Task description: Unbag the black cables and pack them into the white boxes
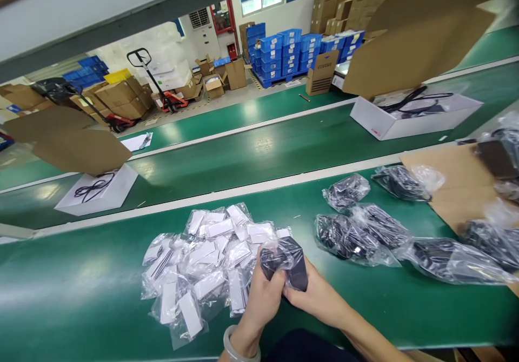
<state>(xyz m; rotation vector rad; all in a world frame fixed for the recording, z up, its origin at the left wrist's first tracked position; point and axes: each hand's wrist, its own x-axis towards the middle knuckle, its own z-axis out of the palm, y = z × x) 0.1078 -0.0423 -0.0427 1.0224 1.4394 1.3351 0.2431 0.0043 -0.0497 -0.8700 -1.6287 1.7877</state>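
Observation:
Both hands hold one black item in a clear plastic bag [290, 259] over the green table. My left hand [263, 292], with a pale bangle at the wrist, is wrapped round its left side, thumb on the front. Round its lower right side my right hand [318, 294] is closed. Just left of the hands lies a heap of small clear bags with white pieces inside [208, 254]. Several bagged black items [340, 235] lie on the table to the right.
Beyond the near table runs a green belt [243, 151] carrying an open white box [97, 189] at left and another white box [417, 116] at right, both with black cables. A flattened cardboard sheet [454, 181] lies at right.

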